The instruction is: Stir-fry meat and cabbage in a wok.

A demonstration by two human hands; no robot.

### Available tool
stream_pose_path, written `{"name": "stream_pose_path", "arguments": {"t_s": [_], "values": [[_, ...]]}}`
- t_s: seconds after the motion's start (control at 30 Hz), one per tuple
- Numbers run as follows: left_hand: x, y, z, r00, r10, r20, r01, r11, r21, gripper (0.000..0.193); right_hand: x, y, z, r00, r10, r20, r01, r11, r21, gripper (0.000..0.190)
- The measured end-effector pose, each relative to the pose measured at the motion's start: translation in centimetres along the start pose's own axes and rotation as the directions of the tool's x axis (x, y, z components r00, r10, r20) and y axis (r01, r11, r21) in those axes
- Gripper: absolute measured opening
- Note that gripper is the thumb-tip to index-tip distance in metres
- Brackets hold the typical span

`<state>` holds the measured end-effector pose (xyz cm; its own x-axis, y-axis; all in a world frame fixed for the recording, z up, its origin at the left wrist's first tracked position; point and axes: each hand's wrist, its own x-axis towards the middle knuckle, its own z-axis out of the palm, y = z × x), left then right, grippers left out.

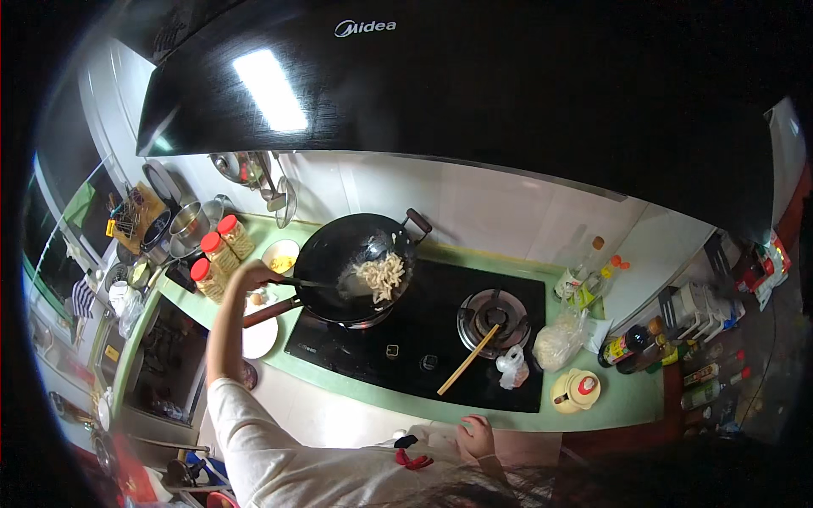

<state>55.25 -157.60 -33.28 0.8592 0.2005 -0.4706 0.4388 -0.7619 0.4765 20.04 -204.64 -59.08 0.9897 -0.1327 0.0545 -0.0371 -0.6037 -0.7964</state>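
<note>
My left hand grips the dark handle of a cooking turner, whose head is hidden in the food. Pale strips of food lie in a black wok on the left burner. The wok's long wooden handle points left, below my left hand. Behind that hand is a white bowl with yellow contents; a white plate lies in front. My right hand, holding nothing, is at the counter's front edge, fingers loosely bent. Wooden chopsticks lie across the hob, tips at the right burner.
Red-lidded jars and metal pots stand at left. Right of the hob are plastic bags, a cream-coloured jug and sauce bottles. A black Midea range hood hangs above. Utensils hang on the wall.
</note>
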Motion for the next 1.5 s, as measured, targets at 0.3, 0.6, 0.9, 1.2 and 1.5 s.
{"name": "stream_pose_path", "arguments": {"t_s": [0.3,0.6,0.9,1.2,1.5], "values": [[2.1,-1.3,1.1,0.936,0.326,-0.134,-0.313,0.944,0.109,0.032,0.6,-0.8,-1.0,0.998,-0.061,-0.013,0.061,0.998,0.004,0.028],[-1.2,-0.9,4.0,0.982,-0.027,0.187,0.079,0.958,-0.274,0.016,0.5,-0.4,-0.5,1.0,-0.012,0.023,0.011,1.0,0.022,0.026],[-1.5,1.8,7.7,0.84,0.407,-0.358,-0.329,0.908,0.26,0.02,0.7,-0.8,-0.9,0.999,0.006,0.044,-0.005,1.0,-0.021,0.028],[-0.9,2.5,10.6,0.499,0.829,-0.253,-0.18,0.384,0.905,0.03,0.8,-0.8,0.2,0.996,-0.046,0.071,0.045,0.999,0.014,0.025],[-8.5,-2.6,11.6,0.534,0.835,-0.132,-0.288,0.327,0.9,0.034,0.9,-1.6,0.7,0.987,-0.098,0.13,0.091,0.994,0.057,0.028]]}}
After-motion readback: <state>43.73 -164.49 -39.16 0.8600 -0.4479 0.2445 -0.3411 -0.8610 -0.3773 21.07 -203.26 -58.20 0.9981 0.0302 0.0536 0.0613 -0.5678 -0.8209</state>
